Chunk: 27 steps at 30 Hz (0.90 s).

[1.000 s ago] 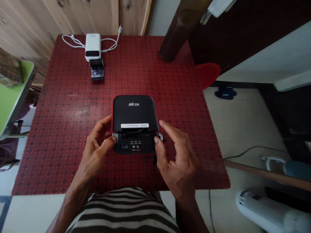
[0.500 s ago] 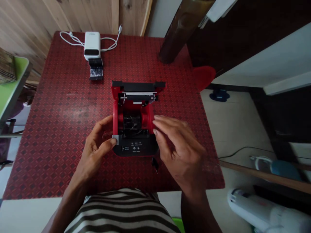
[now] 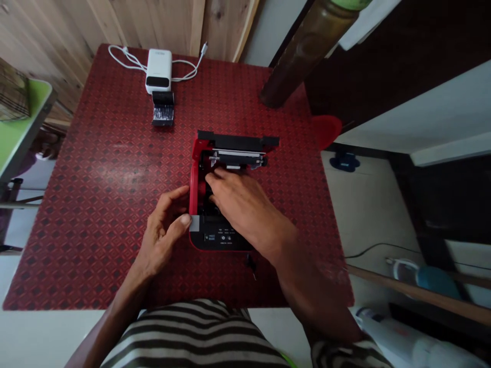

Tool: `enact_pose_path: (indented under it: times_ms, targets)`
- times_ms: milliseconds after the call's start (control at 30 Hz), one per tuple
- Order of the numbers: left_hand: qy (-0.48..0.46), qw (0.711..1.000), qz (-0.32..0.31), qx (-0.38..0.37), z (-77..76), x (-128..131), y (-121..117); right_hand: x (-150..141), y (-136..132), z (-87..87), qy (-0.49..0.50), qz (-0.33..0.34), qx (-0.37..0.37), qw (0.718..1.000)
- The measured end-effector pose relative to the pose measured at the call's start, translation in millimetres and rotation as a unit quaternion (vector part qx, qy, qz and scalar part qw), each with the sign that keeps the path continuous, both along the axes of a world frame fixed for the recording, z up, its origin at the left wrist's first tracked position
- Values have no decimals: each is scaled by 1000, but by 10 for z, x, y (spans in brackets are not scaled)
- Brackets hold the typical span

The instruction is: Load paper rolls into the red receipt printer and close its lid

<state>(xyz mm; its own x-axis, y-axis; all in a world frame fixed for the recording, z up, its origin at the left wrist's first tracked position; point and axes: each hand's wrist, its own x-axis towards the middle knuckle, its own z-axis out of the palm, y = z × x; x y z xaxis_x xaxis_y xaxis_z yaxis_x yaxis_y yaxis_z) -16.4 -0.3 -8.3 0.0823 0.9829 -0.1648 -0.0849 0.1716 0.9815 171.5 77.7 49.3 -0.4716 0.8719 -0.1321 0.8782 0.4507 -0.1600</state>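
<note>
A small red-and-black printer (image 3: 195, 191) rests on the table with its lid (image 3: 238, 142) raised, showing a roller and metal bar inside. Its black front panel (image 3: 226, 237) has buttons and a small lit display. My left hand (image 3: 163, 230) is at the printer's left side, fingers apart, with the thumb by the grey front corner and the index fingertip near the red wall. From the right, my right hand (image 3: 245, 202) reaches down into the compartment. Its fingertips are hidden there, as is most of the black roll inside.
A patterned red table (image 3: 115, 214) carries a white power bank (image 3: 159, 69) with a white cable (image 3: 187, 71). Near it lies a black strip with whitish print (image 3: 163, 110). A dark post (image 3: 299, 59) rises at the right; a small black object (image 3: 250, 263) lies before the printer.
My right hand has moved left from beside the printer into its open compartment, covering the black roll. My left hand stays at the left side. The whole view has shifted slightly.
</note>
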Motion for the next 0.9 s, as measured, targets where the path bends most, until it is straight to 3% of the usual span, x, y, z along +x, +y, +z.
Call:
enact_pose_path:
  times_ms: [167, 367, 500, 600, 700, 767, 800, 900]
  targets:
    - [1, 1000, -4, -8, 25, -10, 24, 32, -25, -20, 0, 30, 69, 997]
    - [4, 1000, 2, -7, 29, -10, 31, 85, -255, 116, 18, 24, 149, 988]
    - [-2, 999, 7, -32, 43, -3, 11, 310, -496, 271, 164, -8, 208, 964]
    - [-6, 999, 10, -39, 48, -2, 3, 617, -626, 292, 275, -104, 234, 926]
    - [-2, 1000, 11, -17, 31, -9, 10, 916, -584, 84, 363, -240, 278, 856]
    - [9, 1000, 11, 1, 12, -16, 15, 1044, -450, -165, 434, -301, 304, 793]
    - [15, 1000, 11, 7, 3, -19, 16, 1077, -364, -302, 455, -319, 303, 774]
    - [25, 1000, 12, 10, -16, -28, 14, 1065, -120, -680, 493, -311, 246, 775]
